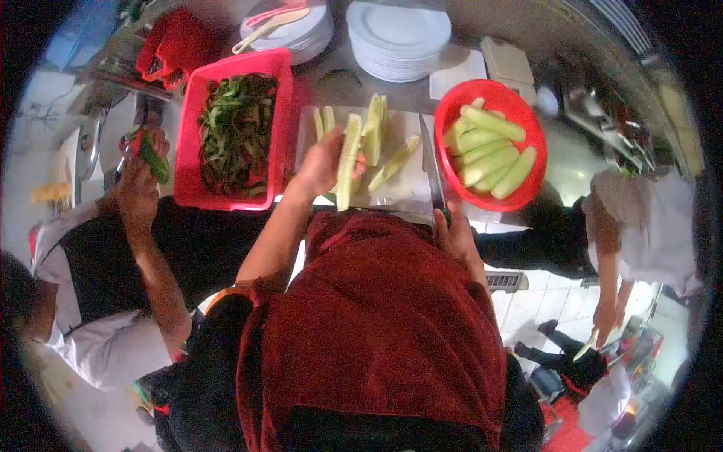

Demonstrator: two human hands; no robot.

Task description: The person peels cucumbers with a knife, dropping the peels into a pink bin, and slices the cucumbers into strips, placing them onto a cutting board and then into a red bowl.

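1. Biggest thing on my feed is the white board [403, 188] dead ahead, with a pink crate [282, 113] of green peelings at its 9 o'clock and a red bowl [536, 162] of peeled cucumbers at its 3 o'clock, both just beside it.
2. Plate stacks [399, 38] sit at 12 o'clock, behind the board.
3. At 9 o'clock from the crate a co-worker's hand [139, 184] grips something green. Not mine, so I'm ignoring it.
4. My left hand [324, 162] is closed around a long cucumber strip [348, 162]. The strip's long axis runs 12 to 6, almost straight toward me, near end hanging over the board's front edge.
5. More cut strips [376, 132] lie on the board at about 1 o'clock from that hand, same lengthwise lie, fanned a bit.
6. My right hand [456, 237] sits at the board's 5 o'clock corner, wrapped on the handle of a knife [432, 162]. The blade points to 12, parallel to the strip and well to its right, between strips and bowl.
7. So the left hand is the nearer one to the cucumber. That forearm reaches up and forward while the right wrist stays low at the front edge.
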